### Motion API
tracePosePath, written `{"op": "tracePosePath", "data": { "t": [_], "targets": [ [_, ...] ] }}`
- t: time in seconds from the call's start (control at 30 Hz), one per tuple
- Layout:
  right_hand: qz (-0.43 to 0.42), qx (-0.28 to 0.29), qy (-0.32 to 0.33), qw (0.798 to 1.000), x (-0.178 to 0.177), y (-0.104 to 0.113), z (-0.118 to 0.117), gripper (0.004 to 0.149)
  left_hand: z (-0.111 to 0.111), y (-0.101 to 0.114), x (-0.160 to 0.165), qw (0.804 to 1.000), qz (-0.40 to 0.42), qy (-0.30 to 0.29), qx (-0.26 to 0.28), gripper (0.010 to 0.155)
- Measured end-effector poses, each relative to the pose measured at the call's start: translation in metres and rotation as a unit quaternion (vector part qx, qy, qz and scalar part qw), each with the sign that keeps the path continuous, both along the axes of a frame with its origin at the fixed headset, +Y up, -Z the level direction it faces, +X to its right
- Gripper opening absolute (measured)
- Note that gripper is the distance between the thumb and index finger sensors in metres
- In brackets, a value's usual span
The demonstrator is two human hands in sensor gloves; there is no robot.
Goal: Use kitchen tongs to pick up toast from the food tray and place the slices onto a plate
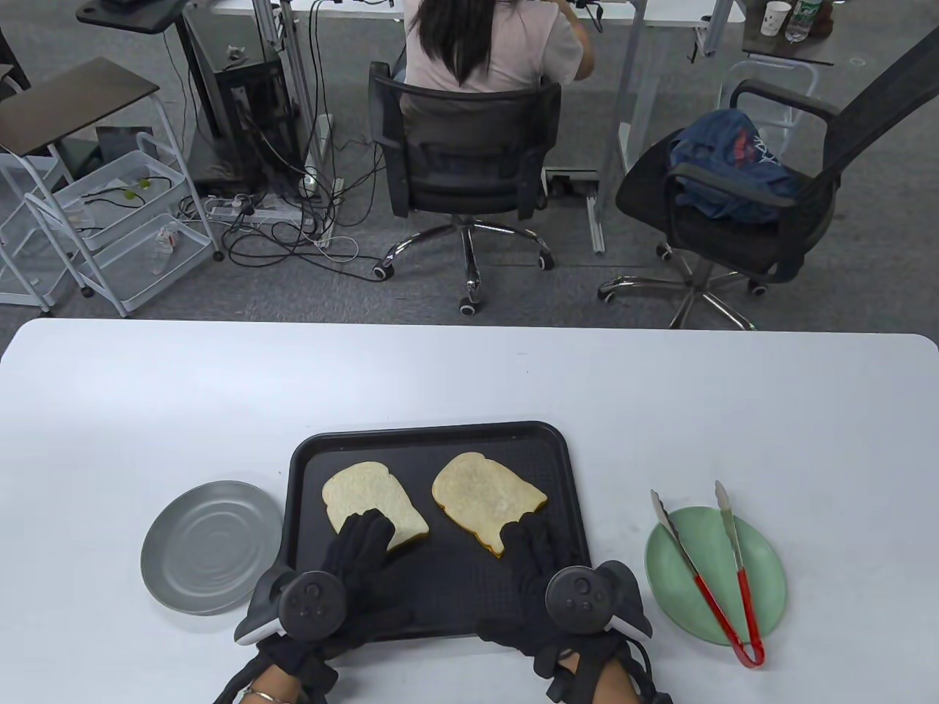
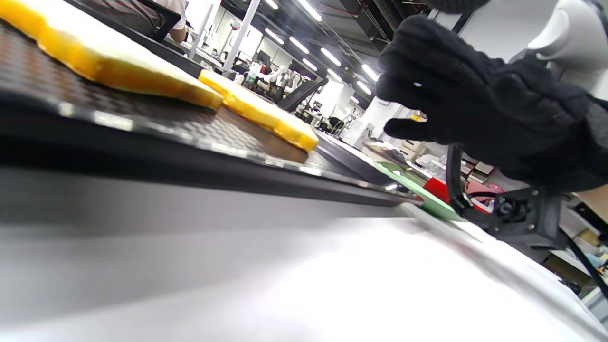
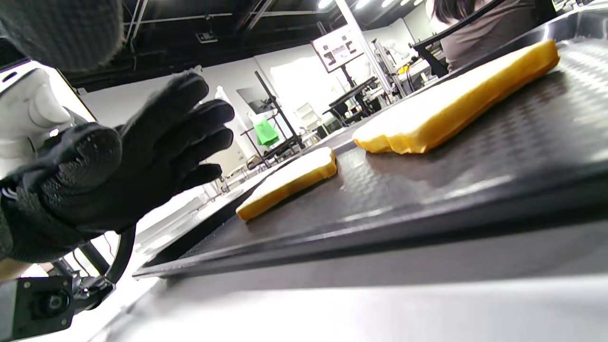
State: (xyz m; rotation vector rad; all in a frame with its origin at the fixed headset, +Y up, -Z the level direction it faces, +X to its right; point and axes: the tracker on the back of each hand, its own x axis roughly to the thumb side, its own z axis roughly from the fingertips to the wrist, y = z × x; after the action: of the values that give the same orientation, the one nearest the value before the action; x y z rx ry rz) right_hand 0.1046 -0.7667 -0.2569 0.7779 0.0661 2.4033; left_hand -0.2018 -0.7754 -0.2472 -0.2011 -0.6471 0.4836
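Two toast slices lie on the black food tray: the left slice and the right slice. My left hand hovers over the tray's near left part, its straight fingers reaching over the left slice's near corner. My right hand hovers at the near right, its fingers by the right slice's near edge. Neither hand holds anything. The tongs, with red handles, lie on the green plate right of the tray. The wrist views show both hands, right and left, raised above the tray.
A grey metal plate sits left of the tray. Beyond the white table's far edge a person sits in an office chair. A second chair stands to its right.
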Motion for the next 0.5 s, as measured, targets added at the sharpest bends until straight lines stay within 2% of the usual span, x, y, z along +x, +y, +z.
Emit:
{"op": "tracePosePath", "data": {
  "t": [0.27,0.5],
  "targets": [
    [0.001,0.085,-0.069,0.994,0.026,0.026,0.005,0.110,0.000,0.000,0.000,1.000,0.004,0.001,0.001,0.109],
    [0.022,0.136,-0.220,0.966,0.077,0.036,0.007,0.111,0.001,-0.001,0.000,1.000,0.001,-0.002,-0.001,0.109]
  ]
}}
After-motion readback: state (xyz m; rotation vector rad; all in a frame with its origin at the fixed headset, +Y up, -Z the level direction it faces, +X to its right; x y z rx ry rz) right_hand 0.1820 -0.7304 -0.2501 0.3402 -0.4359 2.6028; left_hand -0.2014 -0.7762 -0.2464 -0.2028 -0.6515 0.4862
